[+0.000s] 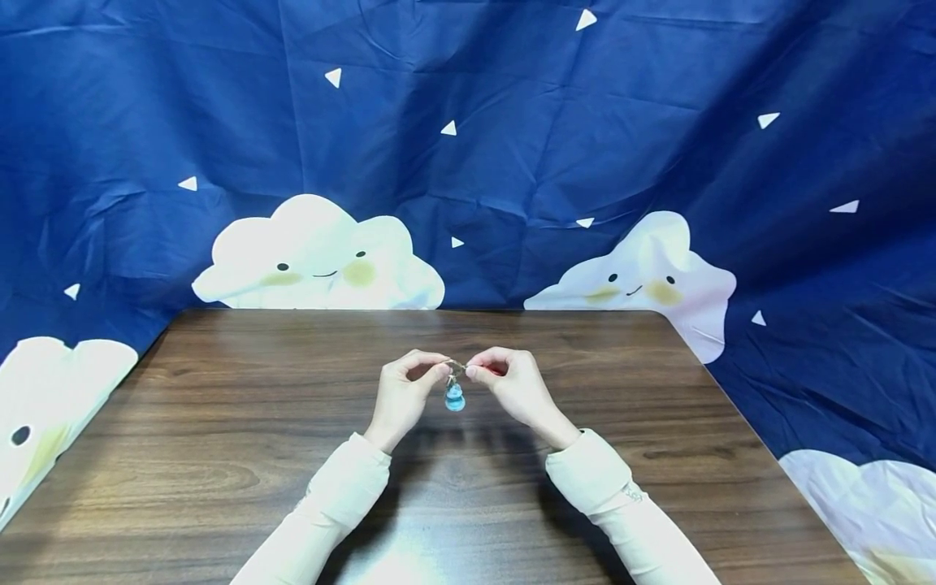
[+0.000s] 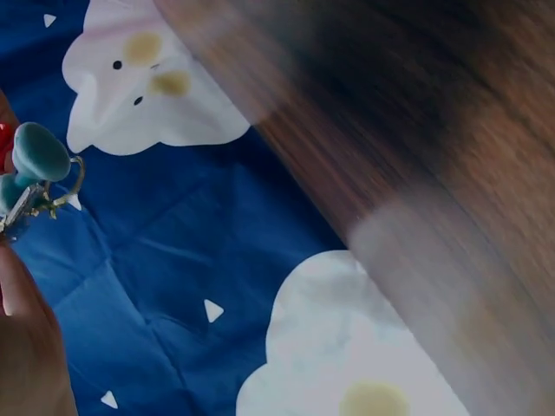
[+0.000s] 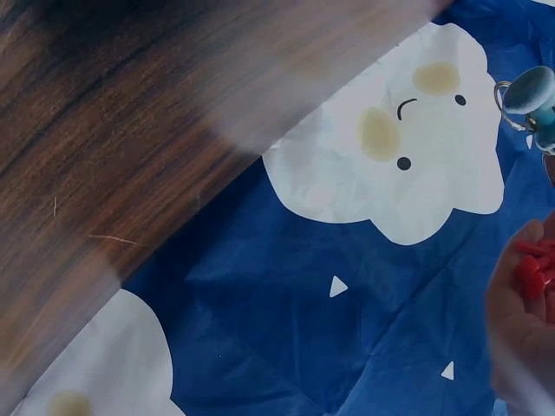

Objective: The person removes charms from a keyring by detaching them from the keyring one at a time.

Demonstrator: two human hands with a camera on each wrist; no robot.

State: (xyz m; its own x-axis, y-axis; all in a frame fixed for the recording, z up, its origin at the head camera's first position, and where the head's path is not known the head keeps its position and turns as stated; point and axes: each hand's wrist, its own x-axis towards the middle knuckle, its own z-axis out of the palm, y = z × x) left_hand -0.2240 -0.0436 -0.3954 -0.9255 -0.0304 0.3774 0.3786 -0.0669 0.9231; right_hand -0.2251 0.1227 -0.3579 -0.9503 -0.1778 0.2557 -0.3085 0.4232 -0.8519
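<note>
Over the middle of the table (image 1: 219, 487), a keychain with a pale blue gourd-shaped charm (image 1: 455, 398) hangs between the two hands. My left hand (image 1: 400, 394) pinches its thin top loop between thumb and fingertips. From the other side, my right hand (image 1: 519, 386) pinches the same loop. Something small and red (image 3: 538, 270) lies against the right fingers, its kind unclear. The left wrist view shows the charm (image 2: 41, 152) with a gold-coloured ring and metal fittings, cut off by the frame edge. The right wrist view also catches the charm (image 3: 531, 90) at its edge.
The brown wood-grain table runs back to a dark blue cloth (image 1: 497, 162) with white clouds and small triangles. White sleeves (image 1: 344, 479) cover both forearms, which reach in from the near edge. Shadows fall on the wood below the hands.
</note>
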